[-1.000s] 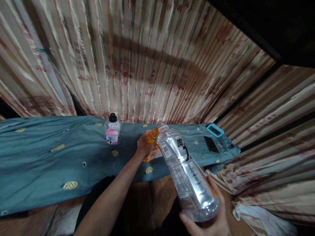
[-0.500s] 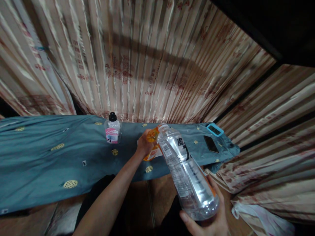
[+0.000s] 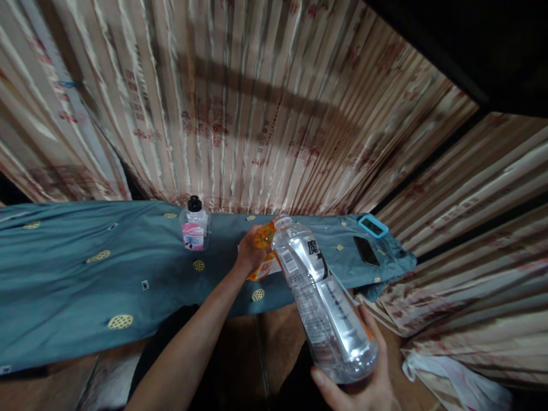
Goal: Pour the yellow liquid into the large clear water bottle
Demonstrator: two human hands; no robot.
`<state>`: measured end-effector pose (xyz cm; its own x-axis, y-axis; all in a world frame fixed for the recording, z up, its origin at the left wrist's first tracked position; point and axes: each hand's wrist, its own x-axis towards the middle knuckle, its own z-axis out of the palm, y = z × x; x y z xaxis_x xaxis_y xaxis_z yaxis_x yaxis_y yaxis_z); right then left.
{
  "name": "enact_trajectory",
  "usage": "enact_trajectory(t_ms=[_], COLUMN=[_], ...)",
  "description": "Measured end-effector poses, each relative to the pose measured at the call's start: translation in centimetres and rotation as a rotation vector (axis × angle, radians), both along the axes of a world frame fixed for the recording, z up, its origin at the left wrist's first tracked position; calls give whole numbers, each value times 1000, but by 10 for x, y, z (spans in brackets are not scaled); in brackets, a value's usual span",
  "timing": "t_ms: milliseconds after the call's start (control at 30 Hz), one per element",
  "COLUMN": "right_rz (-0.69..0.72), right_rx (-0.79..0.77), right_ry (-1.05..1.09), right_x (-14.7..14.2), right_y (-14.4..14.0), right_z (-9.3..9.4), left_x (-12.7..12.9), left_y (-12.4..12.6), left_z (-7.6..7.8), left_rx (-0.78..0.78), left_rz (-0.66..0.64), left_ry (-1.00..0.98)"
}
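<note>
My right hand (image 3: 377, 374) is wrapped round the base of a large clear plastic bottle (image 3: 319, 297) with a silver label and dark characters. The bottle leans up and to the left, its mouth beside the top of an orange bottle (image 3: 264, 235). Around the upper part of that orange bottle, my left hand (image 3: 249, 250) is closed. Most of the orange bottle's lower body is hidden behind the clear bottle; a pale label shows on it. Whether the two mouths touch, I cannot tell.
A clear bottle with a black cap and pink label (image 3: 194, 225) stands to the left on the teal patterned cloth (image 3: 64, 274). Toward the right lie a dark phone (image 3: 366, 251) and a blue-framed device (image 3: 373, 226). Pleated curtains (image 3: 257, 114) hang behind, and a white bag (image 3: 454, 377) is at lower right.
Everything in view has shifted very slightly to the left. Both hands keep the same hold on the two bottles, whose tilt looks unchanged.
</note>
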<state>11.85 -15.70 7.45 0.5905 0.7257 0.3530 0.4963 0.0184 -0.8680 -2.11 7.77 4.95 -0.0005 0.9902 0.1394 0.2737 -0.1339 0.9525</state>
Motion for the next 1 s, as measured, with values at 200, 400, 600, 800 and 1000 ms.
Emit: enact_trajectory(t_ms=[200,400,600,800,1000], right_rz=[-2,-10,-17,-9,-22], right_rx=[22,-23,-18,-3,-29], right_ry=[-26,51,63,30,26], right_x=[1,-4,-6,-2,-3], right_y=[1,0,1,-1,-2], right_z=[-3,2,5,2,4], left_x=[0,1,1,0,0], left_y=[0,-1,-2,-3,-2], left_z=[-1,0,2,2,0], left_rx=[-1,-18,-20,-21,18], left_rz=[-7,7,8,0,-20], left_ry=[1,-22,-26,-53,-80])
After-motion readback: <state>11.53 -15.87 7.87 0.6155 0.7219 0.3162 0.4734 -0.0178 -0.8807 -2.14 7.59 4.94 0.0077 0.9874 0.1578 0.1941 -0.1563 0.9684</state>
